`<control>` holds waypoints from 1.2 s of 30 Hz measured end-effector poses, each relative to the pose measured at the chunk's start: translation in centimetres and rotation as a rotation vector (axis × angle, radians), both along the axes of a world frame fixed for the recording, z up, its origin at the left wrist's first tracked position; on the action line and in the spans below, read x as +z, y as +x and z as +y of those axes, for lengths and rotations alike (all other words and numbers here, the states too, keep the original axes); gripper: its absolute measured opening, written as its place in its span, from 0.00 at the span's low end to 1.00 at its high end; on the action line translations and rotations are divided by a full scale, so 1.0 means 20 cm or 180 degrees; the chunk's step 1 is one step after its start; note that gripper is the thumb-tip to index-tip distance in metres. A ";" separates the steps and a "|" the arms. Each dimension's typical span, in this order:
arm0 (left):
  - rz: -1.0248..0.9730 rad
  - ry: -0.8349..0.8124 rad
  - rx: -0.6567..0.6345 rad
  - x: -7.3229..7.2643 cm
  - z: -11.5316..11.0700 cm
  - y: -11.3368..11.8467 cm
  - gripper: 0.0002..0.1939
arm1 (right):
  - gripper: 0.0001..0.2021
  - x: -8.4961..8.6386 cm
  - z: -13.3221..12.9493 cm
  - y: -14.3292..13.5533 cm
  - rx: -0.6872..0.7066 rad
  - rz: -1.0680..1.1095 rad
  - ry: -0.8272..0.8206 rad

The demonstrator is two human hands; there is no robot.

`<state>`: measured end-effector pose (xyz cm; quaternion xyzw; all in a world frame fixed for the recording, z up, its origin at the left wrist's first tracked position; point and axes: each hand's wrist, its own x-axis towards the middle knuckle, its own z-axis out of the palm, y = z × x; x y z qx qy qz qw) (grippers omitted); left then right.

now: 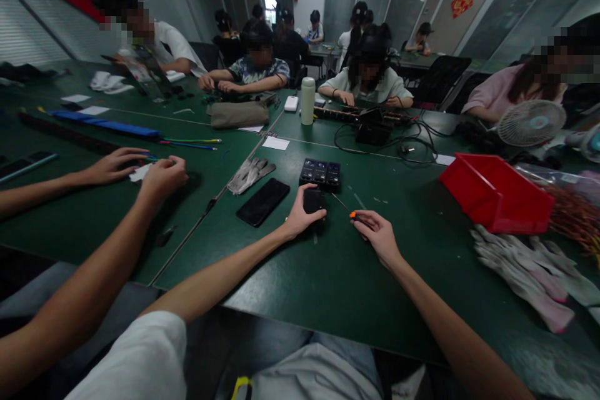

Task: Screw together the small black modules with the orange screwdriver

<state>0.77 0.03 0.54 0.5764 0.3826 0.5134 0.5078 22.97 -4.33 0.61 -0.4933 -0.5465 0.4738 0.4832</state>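
Note:
My left hand [302, 215] is closed round a small black box [313, 200], thumb and fingers on its sides. Just beyond it lies a black block with several square sections [320, 172] on the green table [281, 275]. A screwdriver [359, 217] with an orange and black handle is in my right hand [379, 237]. Its thin metal shaft points up and left towards the black block; whether the tip touches anything I cannot tell. To the left of my left hand, a black phone [263, 201] lies flat, with grey work gloves [250, 175] behind it.
A red bin [497, 194] stands at right, with more gloves [525, 269] before it and copper-coloured wires [579, 212] beside it. A co-worker's hands [159, 178] work close on my left. A pale green bottle [307, 101] and black cables [412, 140] lie further back. Several people sit across the table.

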 end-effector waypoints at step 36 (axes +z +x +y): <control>0.0230 0.0576 -0.0347 -0.01 -0.03 0.03 0.34 | 0.10 -0.04 0.02 0.00 -0.0041 0.0128 0.0110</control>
